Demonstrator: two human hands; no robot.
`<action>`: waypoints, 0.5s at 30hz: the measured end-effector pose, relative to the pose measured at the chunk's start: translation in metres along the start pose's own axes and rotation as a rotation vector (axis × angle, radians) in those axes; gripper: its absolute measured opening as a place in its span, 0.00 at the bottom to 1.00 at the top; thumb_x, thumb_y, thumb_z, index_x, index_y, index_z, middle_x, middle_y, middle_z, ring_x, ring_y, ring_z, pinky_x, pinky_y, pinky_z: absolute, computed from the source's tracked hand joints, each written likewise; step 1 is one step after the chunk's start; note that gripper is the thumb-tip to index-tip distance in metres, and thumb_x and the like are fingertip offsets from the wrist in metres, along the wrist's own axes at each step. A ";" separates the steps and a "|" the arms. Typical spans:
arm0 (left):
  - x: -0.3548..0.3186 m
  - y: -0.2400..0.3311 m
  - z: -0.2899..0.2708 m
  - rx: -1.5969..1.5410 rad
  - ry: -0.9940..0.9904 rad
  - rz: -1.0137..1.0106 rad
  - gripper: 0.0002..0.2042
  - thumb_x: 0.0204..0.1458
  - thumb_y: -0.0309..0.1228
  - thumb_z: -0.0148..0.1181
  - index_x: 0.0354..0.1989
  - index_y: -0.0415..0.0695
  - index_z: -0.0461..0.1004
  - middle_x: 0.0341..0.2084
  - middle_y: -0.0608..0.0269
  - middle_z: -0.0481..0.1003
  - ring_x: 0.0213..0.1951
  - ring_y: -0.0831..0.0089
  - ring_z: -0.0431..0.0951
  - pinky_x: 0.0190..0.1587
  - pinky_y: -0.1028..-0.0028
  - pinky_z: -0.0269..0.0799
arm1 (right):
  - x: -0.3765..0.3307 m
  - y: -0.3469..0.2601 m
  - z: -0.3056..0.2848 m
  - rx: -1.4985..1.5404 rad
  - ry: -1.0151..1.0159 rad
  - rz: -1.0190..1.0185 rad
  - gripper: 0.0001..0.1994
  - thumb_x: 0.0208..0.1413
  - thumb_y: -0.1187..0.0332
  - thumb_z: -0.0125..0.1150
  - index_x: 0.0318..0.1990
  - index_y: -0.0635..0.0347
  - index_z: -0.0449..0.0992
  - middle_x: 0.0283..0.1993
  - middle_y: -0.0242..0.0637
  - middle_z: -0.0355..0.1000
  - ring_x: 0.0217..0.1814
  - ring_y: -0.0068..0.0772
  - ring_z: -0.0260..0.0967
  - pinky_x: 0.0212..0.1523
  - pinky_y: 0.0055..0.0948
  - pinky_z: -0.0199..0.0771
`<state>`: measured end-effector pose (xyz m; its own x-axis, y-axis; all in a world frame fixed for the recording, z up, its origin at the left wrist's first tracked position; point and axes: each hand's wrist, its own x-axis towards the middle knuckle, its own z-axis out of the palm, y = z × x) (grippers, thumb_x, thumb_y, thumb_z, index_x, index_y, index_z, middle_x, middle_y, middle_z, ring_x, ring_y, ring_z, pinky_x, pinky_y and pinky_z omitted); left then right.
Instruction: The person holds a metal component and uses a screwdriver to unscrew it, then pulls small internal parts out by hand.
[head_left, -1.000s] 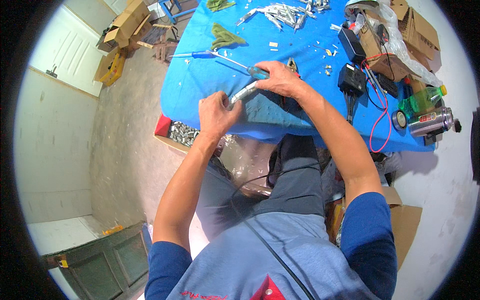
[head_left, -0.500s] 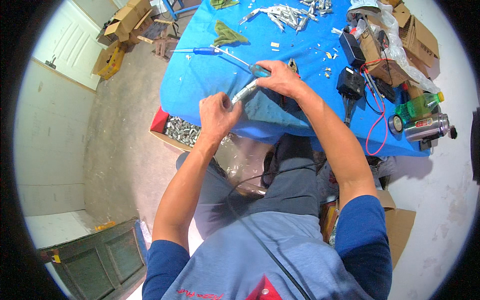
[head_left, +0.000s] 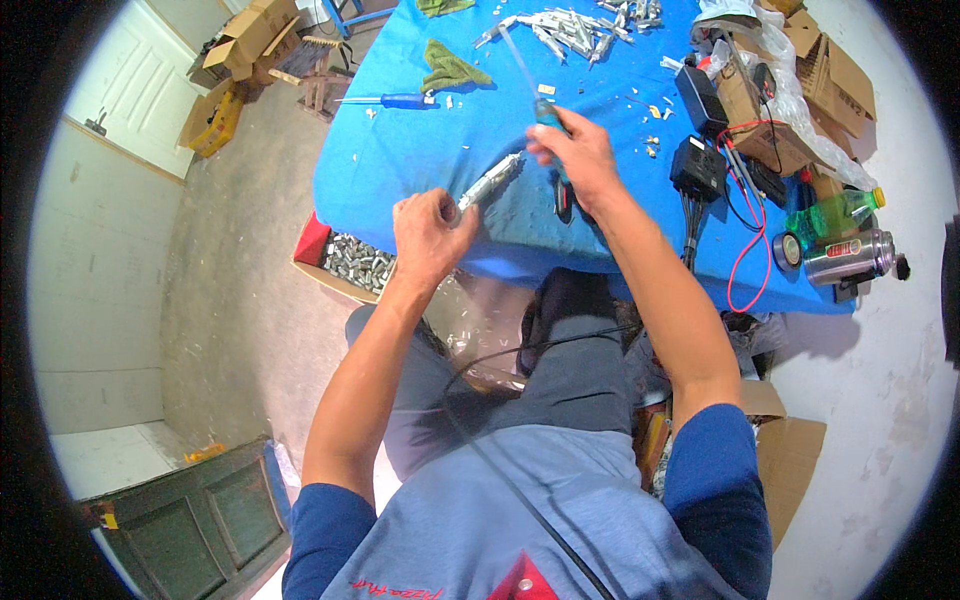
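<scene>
My left hand (head_left: 428,235) is closed around the near end of a silvery, tube-shaped metal part (head_left: 490,180), which points up and to the right above the blue cloth (head_left: 400,165). In my right hand (head_left: 588,165) is a screwdriver with a teal handle (head_left: 545,112). Its shaft points away toward the far side, apart from the metal part. Slightly blurred fingers wrap the handle. Beneath my right hand lies a tool with red-and-black handles (head_left: 563,203), partly covered. A blue-handled screwdriver (head_left: 405,101) rests farther left.
Several silvery parts (head_left: 570,35) lie piled at the far side, near a green rag (head_left: 450,68). At right are a black adapter (head_left: 698,168), red cable (head_left: 735,285), green bottle (head_left: 838,215) and steel flask (head_left: 850,258). Small metal pieces (head_left: 358,265) fill a box below the table's left edge.
My right hand has lifted the screwdriver away from the metal part and swung its shaft to point farther up. My left hand keeps hold of the part in nearly the same place.
</scene>
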<state>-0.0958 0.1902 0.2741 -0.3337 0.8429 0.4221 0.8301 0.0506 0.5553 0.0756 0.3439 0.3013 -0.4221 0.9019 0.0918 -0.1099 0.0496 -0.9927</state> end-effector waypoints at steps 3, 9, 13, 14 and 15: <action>-0.002 0.000 0.001 -0.003 0.012 0.015 0.15 0.43 0.37 0.68 0.18 0.44 0.68 0.17 0.58 0.70 0.26 0.57 0.71 0.38 0.62 0.60 | -0.044 -0.025 -0.016 0.174 -0.038 0.185 0.17 0.57 0.66 0.59 0.52 0.65 0.74 0.34 0.35 0.74 0.28 0.22 0.71 0.24 0.22 0.70; -0.003 0.001 0.004 -0.009 0.048 0.036 0.16 0.43 0.37 0.68 0.18 0.43 0.66 0.17 0.58 0.67 0.25 0.58 0.68 0.36 0.63 0.59 | -0.137 -0.040 -0.052 0.195 -0.145 0.345 0.25 0.58 0.66 0.57 0.62 0.66 0.65 0.40 0.39 0.73 0.31 0.22 0.70 0.24 0.20 0.68; -0.003 0.000 0.010 0.002 0.090 0.063 0.16 0.42 0.36 0.68 0.18 0.43 0.65 0.16 0.58 0.66 0.24 0.58 0.67 0.36 0.63 0.59 | -0.179 -0.044 -0.058 0.040 -0.171 0.343 0.30 0.59 0.65 0.58 0.67 0.65 0.60 0.45 0.43 0.73 0.35 0.22 0.70 0.26 0.19 0.69; -0.002 0.001 0.010 0.005 0.096 0.069 0.16 0.42 0.36 0.68 0.18 0.44 0.65 0.16 0.58 0.66 0.24 0.58 0.67 0.36 0.63 0.59 | -0.185 -0.045 -0.059 0.016 -0.184 0.343 0.31 0.59 0.64 0.58 0.68 0.65 0.59 0.47 0.44 0.73 0.36 0.22 0.70 0.27 0.19 0.69; -0.002 0.001 0.010 0.003 0.102 0.078 0.16 0.42 0.36 0.68 0.18 0.44 0.65 0.16 0.59 0.66 0.24 0.58 0.67 0.36 0.63 0.59 | -0.189 -0.045 -0.059 0.018 -0.178 0.350 0.31 0.60 0.64 0.58 0.68 0.64 0.59 0.47 0.44 0.73 0.36 0.22 0.70 0.27 0.19 0.69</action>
<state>-0.0900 0.1938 0.2663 -0.3117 0.7855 0.5346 0.8566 -0.0112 0.5158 0.2138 0.1964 0.3244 -0.5865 0.7741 -0.2381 0.0534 -0.2564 -0.9651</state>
